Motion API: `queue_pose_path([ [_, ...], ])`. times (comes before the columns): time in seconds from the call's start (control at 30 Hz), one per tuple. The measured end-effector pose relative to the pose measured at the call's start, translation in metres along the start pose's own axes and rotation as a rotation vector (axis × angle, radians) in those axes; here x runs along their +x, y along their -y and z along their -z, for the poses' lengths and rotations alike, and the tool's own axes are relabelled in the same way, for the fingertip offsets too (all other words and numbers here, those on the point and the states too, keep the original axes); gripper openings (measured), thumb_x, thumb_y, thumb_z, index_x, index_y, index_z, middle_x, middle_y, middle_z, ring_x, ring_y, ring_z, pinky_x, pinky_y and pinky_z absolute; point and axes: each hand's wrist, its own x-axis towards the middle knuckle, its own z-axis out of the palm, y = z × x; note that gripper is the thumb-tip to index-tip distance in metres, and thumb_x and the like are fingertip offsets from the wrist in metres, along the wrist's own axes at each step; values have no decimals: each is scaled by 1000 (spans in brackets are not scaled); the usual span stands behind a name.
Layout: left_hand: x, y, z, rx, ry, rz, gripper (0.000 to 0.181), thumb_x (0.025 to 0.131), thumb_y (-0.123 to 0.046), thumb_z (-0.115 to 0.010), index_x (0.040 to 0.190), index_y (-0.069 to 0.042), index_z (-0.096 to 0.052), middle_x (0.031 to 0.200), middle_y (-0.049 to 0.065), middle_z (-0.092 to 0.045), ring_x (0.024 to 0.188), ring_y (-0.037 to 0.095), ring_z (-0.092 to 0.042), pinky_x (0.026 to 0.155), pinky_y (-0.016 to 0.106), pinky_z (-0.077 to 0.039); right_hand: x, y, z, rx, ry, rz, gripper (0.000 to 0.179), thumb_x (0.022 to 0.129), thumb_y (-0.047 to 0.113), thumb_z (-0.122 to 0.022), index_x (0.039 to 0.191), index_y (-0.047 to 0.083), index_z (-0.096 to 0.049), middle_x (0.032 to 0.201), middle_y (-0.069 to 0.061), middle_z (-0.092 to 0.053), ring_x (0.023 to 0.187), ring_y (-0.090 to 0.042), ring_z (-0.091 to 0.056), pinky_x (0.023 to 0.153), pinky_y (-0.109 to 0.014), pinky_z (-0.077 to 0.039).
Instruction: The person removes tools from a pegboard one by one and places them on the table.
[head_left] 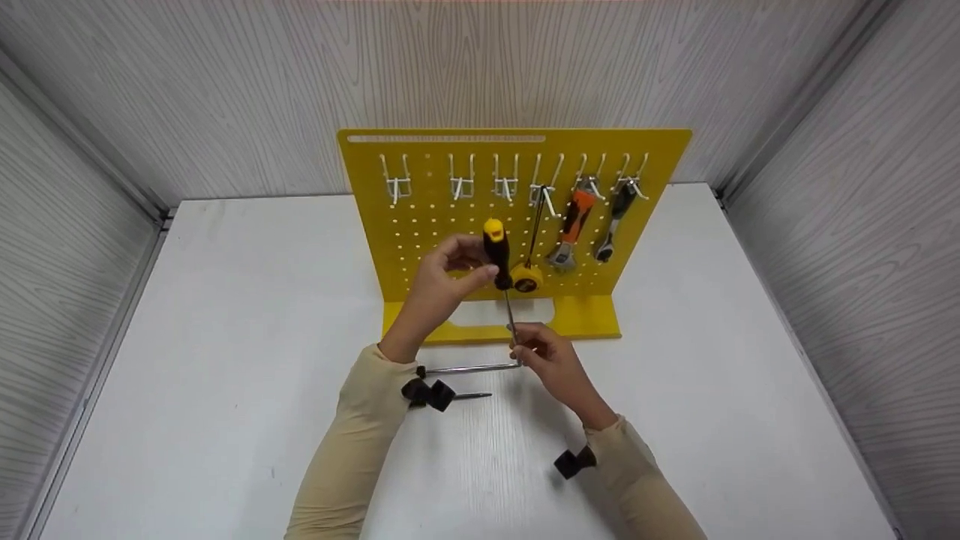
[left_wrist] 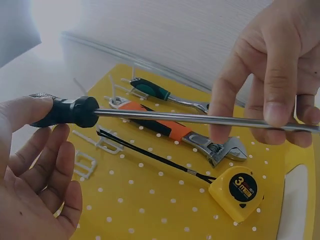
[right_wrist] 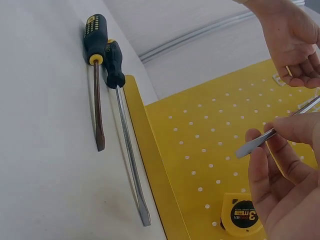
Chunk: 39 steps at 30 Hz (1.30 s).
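A flat-head screwdriver (head_left: 495,251) with a black handle and yellow end is held upright between both hands, in front of the pegboard. My left hand (head_left: 442,277) grips its handle, thumb along the side; in the left wrist view the other fingers curl loosely below the handle (left_wrist: 60,111). Lower down, my right hand (head_left: 551,364) pinches the steel shaft (left_wrist: 175,118) between thumb and fingers. Its flat tip (right_wrist: 250,147) pokes out past those fingers in the right wrist view. Two more flat-head screwdrivers, a shorter one (right_wrist: 95,37) and a longer one (right_wrist: 115,62), lie on the table.
A yellow pegboard (head_left: 360,172) stands on the white table (head_left: 262,300). From its hooks hang a yellow tape measure (head_left: 528,279) on a black strap, an orange-handled adjustable wrench (head_left: 577,217) and a green-and-black-handled wrench (head_left: 622,202). White hooks (head_left: 462,187) on the left hold nothing.
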Motion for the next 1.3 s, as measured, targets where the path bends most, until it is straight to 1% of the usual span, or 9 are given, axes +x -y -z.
queue_pose_path([
  [0.17,-8,7,11,-24,-4,-20,31,87,-13,-70,115,-2,-62,102,9,-65,93,17,-60,89,36,-47,-3,-3,-1,-49,-3,40,29,93,2,-59,121,-1,-62,98,-19,-64,79,-8,-58,72,-25,-53],
  [0.3,-17,16,16,-70,-22,8,32,86,-11,-69,116,-1,-62,101,6,-65,92,16,-60,87,32,-48,-6,-4,-3,-76,11,48,29,93,3,-60,121,-3,-62,99,-19,-65,77,-5,-57,71,-21,-51],
  [0.4,-25,21,20,-110,-40,21,32,86,-9,-69,116,-1,-61,102,5,-64,93,16,-60,87,30,-48,-5,-11,-5,-102,18,36,29,93,3,-60,121,-3,-62,100,-19,-65,78,-5,-56,71,-18,-49],
  [0.57,-39,29,28,-127,-60,27,29,86,-6,-67,114,-1,-60,102,2,-63,93,16,-60,88,26,-47,-5,-28,-7,-167,2,54,29,92,5,-61,121,4,-65,100,-14,-67,82,-6,-57,75,-23,-50],
  [0.7,-49,37,36,-110,-77,33,28,86,-3,-66,112,1,-60,99,-1,-63,91,14,-60,86,25,-48,-8,-33,-8,-214,12,83,28,93,10,-62,120,12,-67,98,-8,-68,83,-6,-56,74,-24,-50],
  [0.87,-62,48,46,-101,-118,76,26,85,-1,-66,110,1,-59,97,-2,-62,89,12,-60,85,23,-48,-11,-32,-11,-234,42,141,26,93,14,-62,118,15,-69,91,-4,-67,80,-7,-55,74,-23,-48],
  [0.97,-70,53,51,-113,-140,103,26,85,0,-66,110,1,-58,97,-1,-62,90,12,-60,83,22,-48,-12,-33,-12,-235,49,160,24,93,15,-63,116,15,-70,90,-5,-67,80,-7,-55,76,-23,-48],
  [1.1,-81,59,58,-123,-156,147,27,86,-1,-66,111,1,-57,98,-1,-63,91,13,-60,82,21,-49,-13,-33,-14,-234,64,141,22,93,13,-63,114,13,-70,95,-10,-69,80,-6,-55,77,-23,-47],
  [1.3,-98,66,69,-48,-158,210,28,85,0,-69,111,1,-59,97,-3,-62,89,11,-59,85,20,-47,-16,-40,-17,-239,89,113,19,92,13,-64,110,12,-71,98,-10,-69,81,-6,-55,77,-22,-47],
])
